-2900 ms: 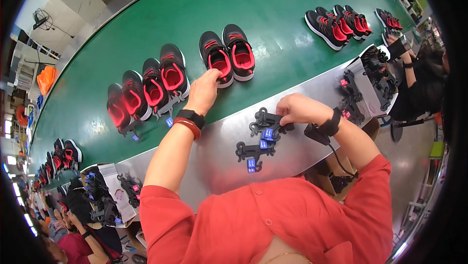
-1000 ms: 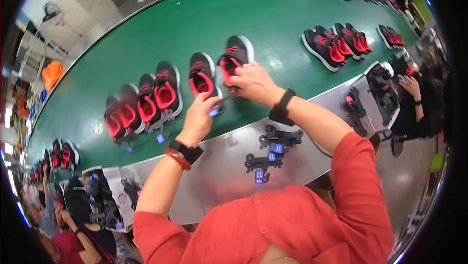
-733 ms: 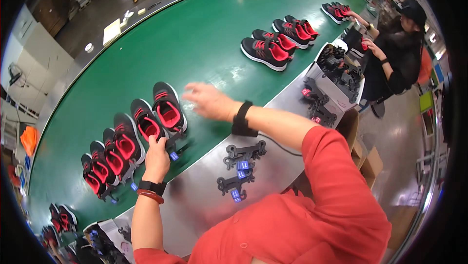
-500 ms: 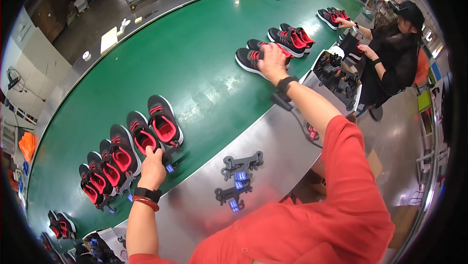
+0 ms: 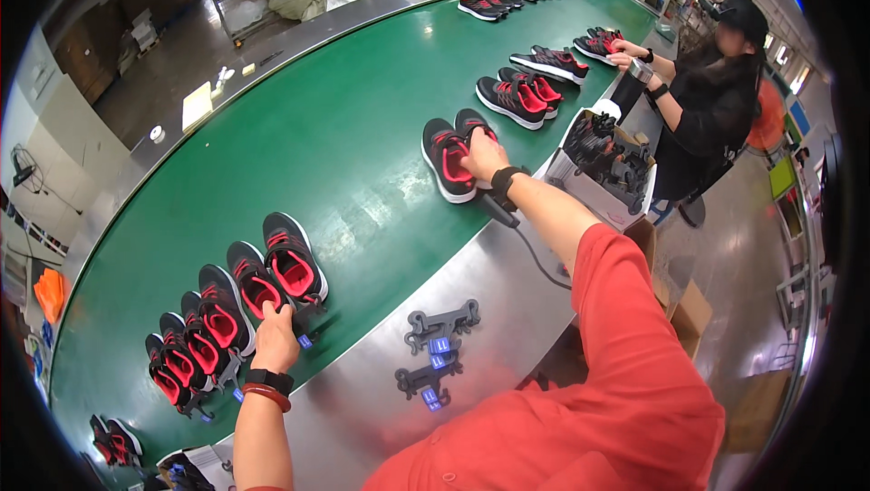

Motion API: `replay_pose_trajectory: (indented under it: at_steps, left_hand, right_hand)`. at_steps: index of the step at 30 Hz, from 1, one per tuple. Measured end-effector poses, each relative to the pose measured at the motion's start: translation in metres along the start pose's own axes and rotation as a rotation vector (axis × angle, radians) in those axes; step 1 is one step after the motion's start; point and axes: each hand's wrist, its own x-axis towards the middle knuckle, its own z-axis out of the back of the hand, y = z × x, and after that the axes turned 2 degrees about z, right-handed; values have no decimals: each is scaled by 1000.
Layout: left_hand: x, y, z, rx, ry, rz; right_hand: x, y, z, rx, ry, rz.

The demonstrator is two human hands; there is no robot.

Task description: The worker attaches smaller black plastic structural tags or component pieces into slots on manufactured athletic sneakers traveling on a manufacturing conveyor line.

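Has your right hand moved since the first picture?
Yes, forward. The right hand was by the hangers on the metal table; now it's past that table, at a shoe on the green surface.

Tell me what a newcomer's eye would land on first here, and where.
A broad green table dominates the middle. On it, the right hand grips a black-and-red shoe pair near the centre, while the left hand is at the heels of a shoe row, lower left. Nearer the person, dark hangers with blue tags lie on a metal ledge.
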Motion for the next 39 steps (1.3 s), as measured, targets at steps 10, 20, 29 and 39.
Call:
replay_pose_trajectory:
  at_steps: [10,20,29,39]
  left_hand:
    - [-5,17,-8,-20,-23,-5]
    - [-34,23,-4,-42,-110,61]
    - [-28,-53,-9,-168,-529,-289]
    - [26,-65,-50,-519,-288,-278]
  right_hand:
    - [-103,135,-58,224,133,422]
    - [-167,98,-6,174,727,847]
    - [-204,41,16,-41,846,785]
    - [-193,60,1,692,1014,194]
